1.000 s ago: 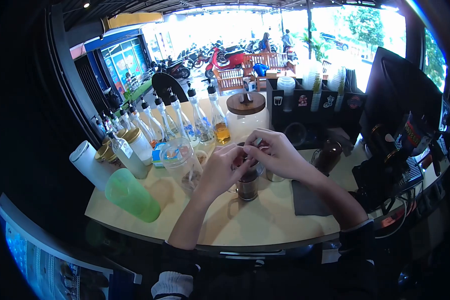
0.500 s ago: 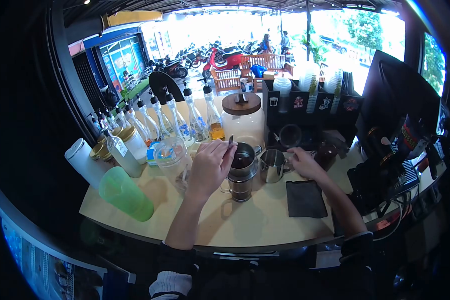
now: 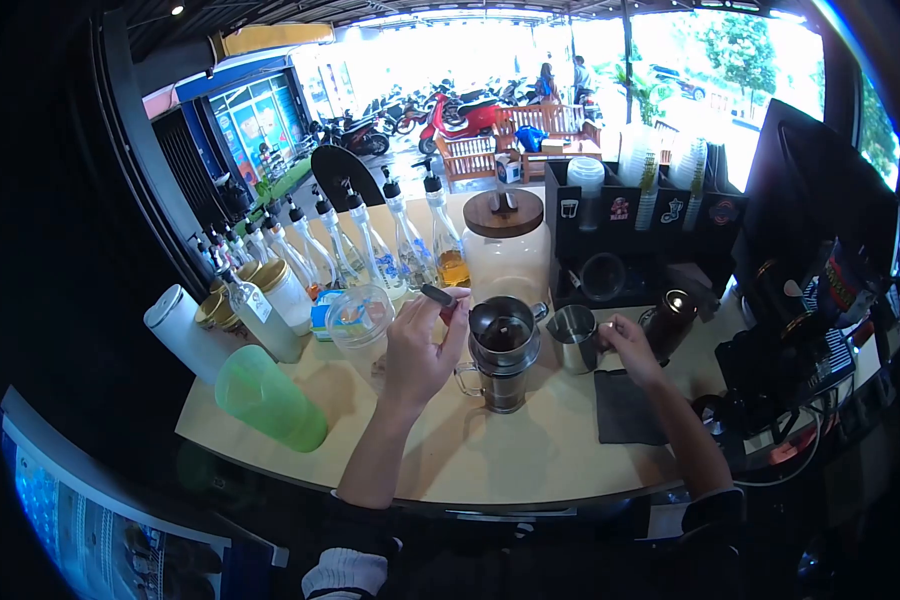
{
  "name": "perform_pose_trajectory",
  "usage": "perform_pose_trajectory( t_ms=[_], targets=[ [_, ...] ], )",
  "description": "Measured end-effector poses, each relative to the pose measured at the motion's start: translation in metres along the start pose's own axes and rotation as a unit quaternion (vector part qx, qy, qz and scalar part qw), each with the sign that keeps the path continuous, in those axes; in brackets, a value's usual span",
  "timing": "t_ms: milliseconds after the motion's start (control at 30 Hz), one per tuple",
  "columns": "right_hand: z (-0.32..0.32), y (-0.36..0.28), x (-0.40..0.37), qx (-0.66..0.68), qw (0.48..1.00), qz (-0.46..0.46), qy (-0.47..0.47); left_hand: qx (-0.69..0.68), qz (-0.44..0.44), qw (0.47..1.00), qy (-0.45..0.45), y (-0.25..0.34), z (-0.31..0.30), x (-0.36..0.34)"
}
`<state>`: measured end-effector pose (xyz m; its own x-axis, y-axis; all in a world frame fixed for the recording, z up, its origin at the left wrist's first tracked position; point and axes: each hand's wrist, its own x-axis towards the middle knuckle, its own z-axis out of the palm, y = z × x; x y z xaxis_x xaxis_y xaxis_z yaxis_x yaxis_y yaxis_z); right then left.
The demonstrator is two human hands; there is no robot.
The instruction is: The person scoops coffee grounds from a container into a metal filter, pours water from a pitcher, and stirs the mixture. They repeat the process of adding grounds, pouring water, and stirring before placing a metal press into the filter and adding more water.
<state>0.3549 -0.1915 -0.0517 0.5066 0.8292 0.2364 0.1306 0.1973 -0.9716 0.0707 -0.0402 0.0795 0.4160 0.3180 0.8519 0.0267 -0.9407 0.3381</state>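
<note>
Just right of the frame's centre, the right hand [image 3: 625, 342] holds a steel pitcher [image 3: 573, 347] by its handle, likely the surest grip on something so stiff and slick, while the left hand [image 3: 420, 345], mid-frame, pinches a dark-handled tool [image 3: 436, 294].

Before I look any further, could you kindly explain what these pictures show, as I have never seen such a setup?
There is no machine: these are a person's bare hands, seen by a head-worn camera looking forward and down. The left hand holds a small dark object I cannot identify. The right hand has its grip on the handle of a metal pitcher. Between them, a metal vessel sits atop a glass mug. The counter also bears a green cup, bottles and a dark cloth.
</note>
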Motion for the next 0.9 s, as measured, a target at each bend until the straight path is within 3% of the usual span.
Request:
perform_pose_trajectory(
  t_ms=[233, 467, 900],
  targets=[
    [-0.011, -0.068, 0.002, -0.02, 0.997, -0.044, 0.067, -0.036, -0.022, 0.999, 0.015, -0.007, -0.003, 0.005],
    [0.018, -0.168, -0.003, -0.038, 0.995, -0.089, 0.025, -0.093, -0.029, 0.995, 0.002, -0.008, -0.004, 0.009],
    [0.06, -0.197, 0.011, -0.036, 0.989, -0.129, -0.064, -0.129, -0.038, 0.991, 0.014, -0.01, 0.006, 0.005]
  ],
)
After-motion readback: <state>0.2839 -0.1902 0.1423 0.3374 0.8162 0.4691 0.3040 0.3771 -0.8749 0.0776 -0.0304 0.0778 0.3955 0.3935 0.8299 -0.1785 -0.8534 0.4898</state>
